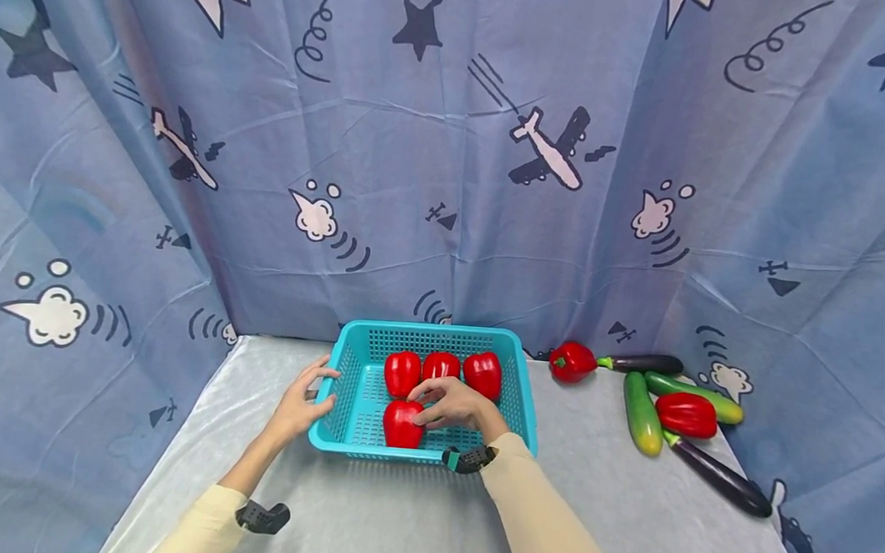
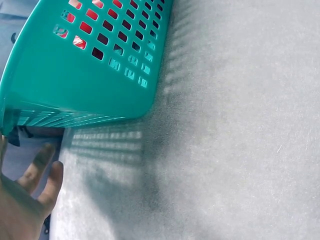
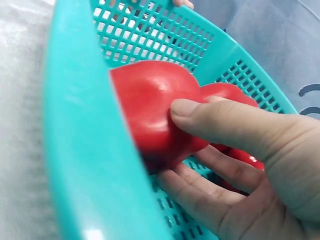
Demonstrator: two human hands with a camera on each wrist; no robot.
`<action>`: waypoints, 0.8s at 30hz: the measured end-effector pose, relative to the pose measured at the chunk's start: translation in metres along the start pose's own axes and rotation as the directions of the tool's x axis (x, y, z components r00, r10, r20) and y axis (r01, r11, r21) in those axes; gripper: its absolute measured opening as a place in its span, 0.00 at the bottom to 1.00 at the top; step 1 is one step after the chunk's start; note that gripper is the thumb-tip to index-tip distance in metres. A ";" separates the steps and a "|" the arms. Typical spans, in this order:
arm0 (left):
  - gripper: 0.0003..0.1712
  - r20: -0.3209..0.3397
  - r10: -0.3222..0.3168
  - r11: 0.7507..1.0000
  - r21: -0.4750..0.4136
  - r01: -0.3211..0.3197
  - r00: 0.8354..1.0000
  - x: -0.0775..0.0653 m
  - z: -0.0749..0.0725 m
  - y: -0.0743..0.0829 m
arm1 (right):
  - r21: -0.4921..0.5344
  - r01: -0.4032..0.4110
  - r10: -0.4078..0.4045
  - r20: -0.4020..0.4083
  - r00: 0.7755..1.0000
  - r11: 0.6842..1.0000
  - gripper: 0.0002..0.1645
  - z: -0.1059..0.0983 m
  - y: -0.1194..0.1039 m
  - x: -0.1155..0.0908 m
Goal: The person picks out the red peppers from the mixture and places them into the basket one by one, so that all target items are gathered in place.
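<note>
Inside a turquoise plastic basket, my right hand holds a red bell pepper near the front wall. In the right wrist view the thumb lies on the pepper's side and the fingers curl beneath it. Three more red bell peppers sit in a row toward the back of the basket. At the basket's left rim is my left hand, its thumb and fingers spread around the edge with nothing gripped. In the left wrist view its fingers are extended just below the basket's corner.
To the right of the basket lie a red bell pepper, an eggplant, two green cucumbers, another red bell pepper and a second eggplant. A blue patterned curtain hangs behind the grey-white tabletop.
</note>
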State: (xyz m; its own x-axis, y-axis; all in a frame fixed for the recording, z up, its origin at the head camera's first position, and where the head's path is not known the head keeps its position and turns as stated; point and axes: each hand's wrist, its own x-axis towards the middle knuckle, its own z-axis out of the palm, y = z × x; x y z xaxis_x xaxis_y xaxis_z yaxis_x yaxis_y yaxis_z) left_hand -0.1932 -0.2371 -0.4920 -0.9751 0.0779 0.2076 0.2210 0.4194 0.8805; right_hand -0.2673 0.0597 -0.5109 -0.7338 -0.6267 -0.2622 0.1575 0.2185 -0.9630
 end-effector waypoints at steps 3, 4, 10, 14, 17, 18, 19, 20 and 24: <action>0.19 0.006 0.001 1.000 -0.003 -0.001 1.000 0.000 0.000 -0.001 | 0.017 0.016 -0.016 0.001 1.000 1.000 0.21 0.003 0.001 0.000; 0.19 0.007 0.000 1.000 -0.005 0.000 1.000 0.000 0.000 -0.002 | 0.021 0.018 -0.018 0.002 1.000 1.000 0.21 0.004 0.002 0.001; 0.19 0.006 0.004 1.000 -0.009 -0.004 1.000 0.000 0.000 -0.002 | 0.048 0.005 -0.004 -0.009 1.000 0.999 0.24 0.002 0.008 0.007; 0.20 -0.005 0.002 1.000 -0.007 -0.002 1.000 0.006 0.003 -0.028 | 0.036 -0.015 0.015 -0.002 1.000 0.999 0.28 -0.005 0.010 0.006; 0.21 -0.022 0.007 1.000 0.009 -0.007 1.000 0.011 0.004 -0.049 | 0.013 -0.026 0.026 0.005 1.000 1.000 0.32 -0.012 0.005 0.002; 0.21 -0.024 0.009 1.000 0.011 -0.008 1.000 0.010 0.004 -0.050 | 0.010 -0.028 0.028 0.005 1.000 1.000 0.33 -0.014 0.004 0.000; 0.21 -0.024 0.016 1.000 0.016 -0.016 1.000 0.011 0.004 -0.050 | 0.006 -0.029 0.029 0.004 1.000 1.000 0.34 -0.016 0.002 -0.002; 0.21 -0.025 0.018 1.000 0.015 -0.018 1.000 0.011 0.004 -0.051 | 0.004 -0.030 0.030 0.003 1.000 1.000 0.35 -0.018 0.001 -0.004; 0.21 -0.021 0.013 1.000 0.008 -0.013 1.000 0.011 0.004 -0.051 | -0.004 -0.026 0.026 -0.009 1.000 1.000 0.35 -0.026 -0.003 -0.013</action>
State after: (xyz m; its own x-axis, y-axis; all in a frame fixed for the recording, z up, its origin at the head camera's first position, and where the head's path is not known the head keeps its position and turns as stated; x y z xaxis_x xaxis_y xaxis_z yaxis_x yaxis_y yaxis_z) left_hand -0.2157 -0.2540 -0.5364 -0.9716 0.0641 0.2279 0.2332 0.4252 0.8745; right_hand -0.2756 0.0869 -0.5035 -0.7352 -0.6145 -0.2861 0.1737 0.2372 -0.9558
